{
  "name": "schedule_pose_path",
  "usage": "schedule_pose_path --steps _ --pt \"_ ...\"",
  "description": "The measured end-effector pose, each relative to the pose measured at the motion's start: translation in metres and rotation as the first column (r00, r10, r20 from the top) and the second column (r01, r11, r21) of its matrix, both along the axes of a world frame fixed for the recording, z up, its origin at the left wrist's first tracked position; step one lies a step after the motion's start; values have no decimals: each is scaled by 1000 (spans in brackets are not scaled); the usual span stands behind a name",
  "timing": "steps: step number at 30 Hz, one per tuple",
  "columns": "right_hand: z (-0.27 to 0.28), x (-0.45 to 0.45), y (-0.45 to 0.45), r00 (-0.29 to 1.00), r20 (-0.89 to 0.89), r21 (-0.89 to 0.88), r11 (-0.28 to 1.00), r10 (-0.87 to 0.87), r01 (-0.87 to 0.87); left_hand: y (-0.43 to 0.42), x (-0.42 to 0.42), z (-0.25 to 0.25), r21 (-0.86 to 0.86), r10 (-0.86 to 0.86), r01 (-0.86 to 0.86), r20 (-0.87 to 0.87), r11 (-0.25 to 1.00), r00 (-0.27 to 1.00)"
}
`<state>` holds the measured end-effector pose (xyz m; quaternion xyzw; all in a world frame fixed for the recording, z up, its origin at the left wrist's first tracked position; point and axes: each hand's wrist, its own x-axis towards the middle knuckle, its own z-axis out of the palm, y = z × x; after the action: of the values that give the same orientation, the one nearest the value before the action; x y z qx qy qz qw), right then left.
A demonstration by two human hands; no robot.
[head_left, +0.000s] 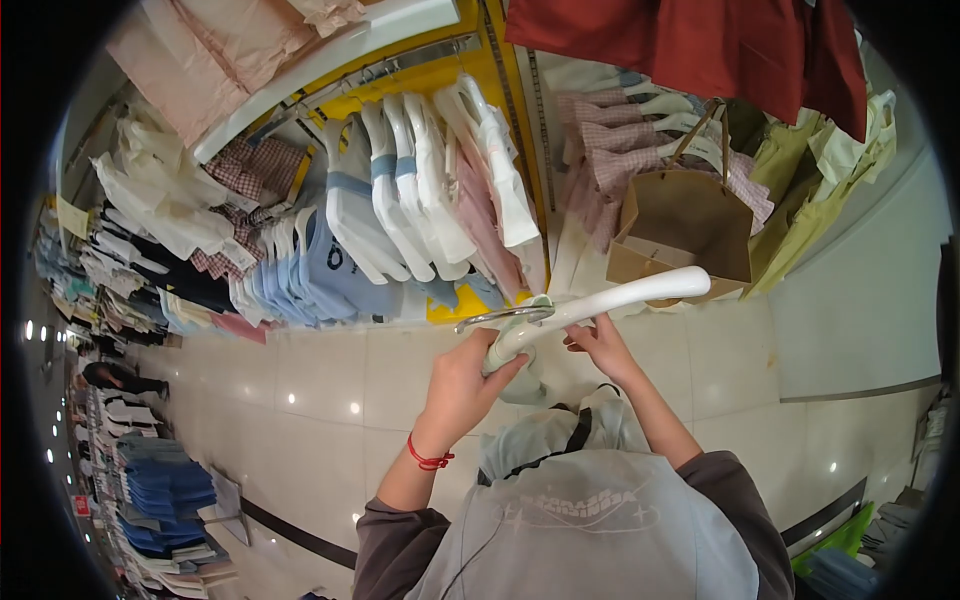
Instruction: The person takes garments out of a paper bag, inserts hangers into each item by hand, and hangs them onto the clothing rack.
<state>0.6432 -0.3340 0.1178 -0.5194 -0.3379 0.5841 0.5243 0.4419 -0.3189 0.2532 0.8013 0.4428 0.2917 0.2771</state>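
My left hand (pixel 462 385), with a red cord bracelet at the wrist, is closed around one end of a white clothes hanger (pixel 640 288). The hanger is tilted, its free arm reaching up to the right, and its metal hook (pixel 500 316) points left. A pale green garment (pixel 524 384) hangs from the held end, mostly hidden behind my left hand. Just below the hanger's bare arm is my right hand (pixel 604 350), fingers apart; no object shows in it. Whether its fingertips touch the hanger is unclear.
Ahead, a rail carries white tops (pixel 380 200) on hangers, with blue shirts (pixel 335 260) further left. A brown paper bag (pixel 690 215) hangs before checked pink clothes (pixel 610 150). Red garments (pixel 700 45) overhang at upper right. Folded jeans (pixel 165 490) lie at lower left.
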Motion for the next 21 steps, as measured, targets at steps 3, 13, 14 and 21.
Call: schedule_pose_path --steps 3,13,14,21 --pt "-4 -10 7 993 117 162 987 -4 -15 -6 -1 -4 -59 -52 52 1 997 999" --pt "-13 -8 13 979 -201 8 1000 28 -27 -14 -3 -12 -22 -54 56 49 998 997" --pt "-3 -5 10 956 -289 -28 999 -47 40 -14 -5 -16 -30 -26 28 45 999 999" --pt "35 35 2 946 -222 7 970 -235 243 -21 -18 -45 3 53 -54 73 999 996"
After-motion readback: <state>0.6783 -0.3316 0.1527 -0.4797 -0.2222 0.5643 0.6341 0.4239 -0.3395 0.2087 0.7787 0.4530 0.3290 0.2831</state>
